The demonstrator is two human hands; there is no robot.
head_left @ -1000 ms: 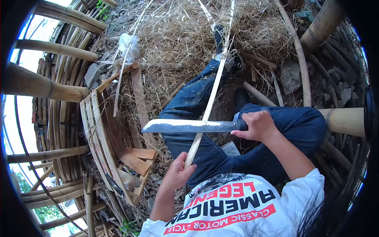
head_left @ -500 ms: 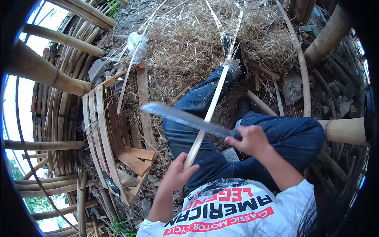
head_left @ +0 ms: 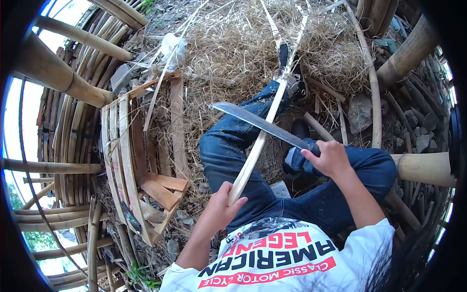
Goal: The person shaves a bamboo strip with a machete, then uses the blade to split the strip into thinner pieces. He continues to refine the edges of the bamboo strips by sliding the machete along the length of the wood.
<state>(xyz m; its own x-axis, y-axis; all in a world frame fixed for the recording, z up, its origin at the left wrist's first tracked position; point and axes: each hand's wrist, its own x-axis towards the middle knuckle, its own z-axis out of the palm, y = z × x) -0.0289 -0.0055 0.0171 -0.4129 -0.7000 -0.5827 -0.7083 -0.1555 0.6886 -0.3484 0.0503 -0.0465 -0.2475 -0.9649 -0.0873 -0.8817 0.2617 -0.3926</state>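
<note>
A long pale bamboo strip (head_left: pixel 259 141) slants from my lap up toward my outstretched foot, where its far part splits into thin strands. My left hand (head_left: pixel 224 207) is wrapped round the near end of the strip. In my right hand (head_left: pixel 329 158) I grip the dark handle of a machete (head_left: pixel 262 124). Its long blade points to the upper left and crosses over the middle of the strip, above my jeans. Around my shoe, curled bamboo shavings (head_left: pixel 233 53) cover the ground.
A wooden slat crate (head_left: pixel 127 160) stands to my left, with loose wood pieces inside. Behind it lies a white plastic bag (head_left: pixel 173 50). Stacked bamboo poles (head_left: pixel 73 141) line the left side. At the right are a thick bamboo post (head_left: pixel 406 53) and a stone (head_left: pixel 360 113).
My right hand has moved away from my body and rightward, carrying the machete farther up along the bamboo strip. My left hand keeps its hold on the near end.
</note>
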